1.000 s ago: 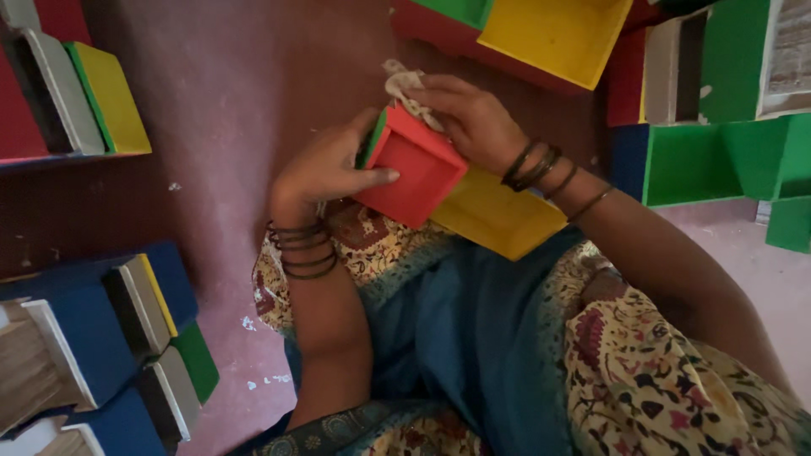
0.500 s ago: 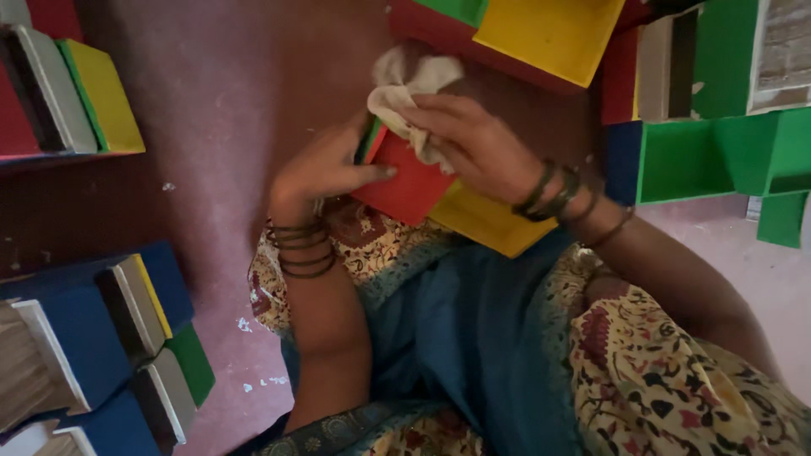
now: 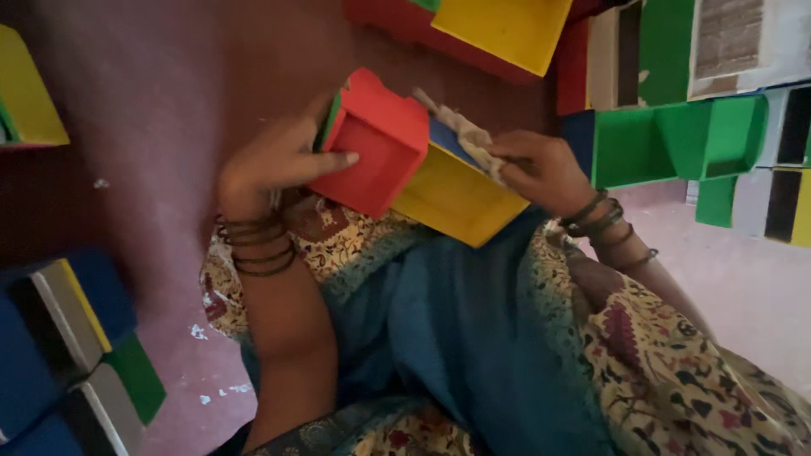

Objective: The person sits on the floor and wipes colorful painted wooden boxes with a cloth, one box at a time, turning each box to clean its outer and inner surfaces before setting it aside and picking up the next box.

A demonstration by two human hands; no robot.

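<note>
Painted wooden box (image 3: 405,160), red on its near face with yellow and blue panels behind, sits over my lap, and I have it held between both hands. My left hand (image 3: 283,160) has its grip closed on the box's red end, thumb laid flat across the red face and fingers wrapped behind the edge. Just right of that grip, my right hand (image 3: 541,169) is closed on a crumpled beige cloth (image 3: 465,135), pressing it against the box's upper edge where the blue panel shows. Dark bangles (image 3: 258,245) ring the left wrist, directly below its grip. Farther out, beyond the right grip, green box parts (image 3: 676,139) lie on the pink floor (image 3: 127,118). Above both grips a large yellow panel (image 3: 507,29) rests on a red piece.
</note>
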